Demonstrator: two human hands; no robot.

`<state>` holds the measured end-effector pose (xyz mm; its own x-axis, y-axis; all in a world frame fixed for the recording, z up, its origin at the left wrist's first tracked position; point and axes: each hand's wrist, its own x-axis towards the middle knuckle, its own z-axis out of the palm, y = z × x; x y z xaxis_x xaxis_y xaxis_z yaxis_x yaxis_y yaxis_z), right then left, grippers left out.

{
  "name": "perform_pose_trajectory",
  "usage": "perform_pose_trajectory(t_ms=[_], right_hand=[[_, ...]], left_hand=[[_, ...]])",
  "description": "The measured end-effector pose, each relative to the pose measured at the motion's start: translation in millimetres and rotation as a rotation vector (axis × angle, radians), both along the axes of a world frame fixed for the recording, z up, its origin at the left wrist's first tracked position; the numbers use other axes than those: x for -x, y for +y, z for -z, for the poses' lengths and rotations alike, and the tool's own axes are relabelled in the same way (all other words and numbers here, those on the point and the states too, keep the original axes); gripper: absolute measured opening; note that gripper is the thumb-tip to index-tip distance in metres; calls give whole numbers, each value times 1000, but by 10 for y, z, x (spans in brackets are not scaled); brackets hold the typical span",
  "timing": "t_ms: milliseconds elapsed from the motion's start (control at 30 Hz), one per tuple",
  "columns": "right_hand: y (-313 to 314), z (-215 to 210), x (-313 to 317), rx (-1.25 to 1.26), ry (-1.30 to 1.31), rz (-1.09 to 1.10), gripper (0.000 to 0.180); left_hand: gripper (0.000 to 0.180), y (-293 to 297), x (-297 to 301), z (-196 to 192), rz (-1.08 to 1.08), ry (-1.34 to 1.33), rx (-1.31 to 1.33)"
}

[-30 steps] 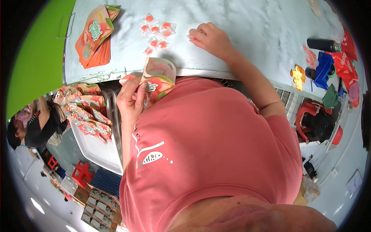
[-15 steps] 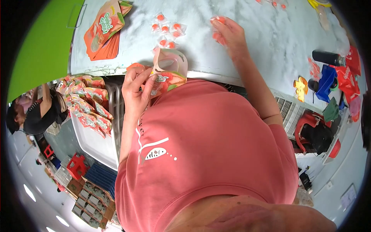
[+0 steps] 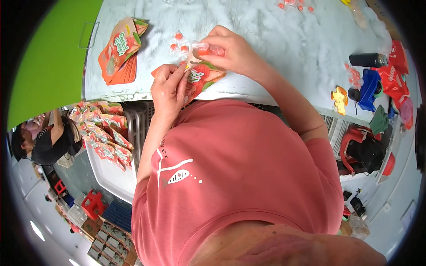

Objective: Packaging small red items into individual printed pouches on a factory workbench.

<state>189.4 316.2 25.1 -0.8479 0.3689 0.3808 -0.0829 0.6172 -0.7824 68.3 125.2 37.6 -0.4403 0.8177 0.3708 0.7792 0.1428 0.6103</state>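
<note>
My left hand pinches the open top edge of an orange pouch with red and green print, held over the near edge of the pale table. Right at the pouch's mouth, my right hand grips small clear-wrapped orange candies. A few more wrapped candies lie on the table just beyond my left hand. A stack of flat orange pouches sits at the table's left.
A white bin of filled pouches stands below the table on the left, with another person beyond it. A black bottle, blue holder, red packets and yellow item crowd the right end. More candies lie far back.
My right hand came back from the far candies with a few in its grip and now meets the pouch; my left hand lifted the pouch up over the table edge.
</note>
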Motion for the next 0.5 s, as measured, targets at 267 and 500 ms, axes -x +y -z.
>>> perform_pose_trajectory(t_ms=[267, 500], right_hand=[[-28, -440, 7, -50, -276, -50, 22], [-134, -472, 128, 407, -92, -5, 11]], left_hand=[[30, 136, 38, 122, 61, 139, -176], [23, 70, -70, 53, 3, -34, -300]])
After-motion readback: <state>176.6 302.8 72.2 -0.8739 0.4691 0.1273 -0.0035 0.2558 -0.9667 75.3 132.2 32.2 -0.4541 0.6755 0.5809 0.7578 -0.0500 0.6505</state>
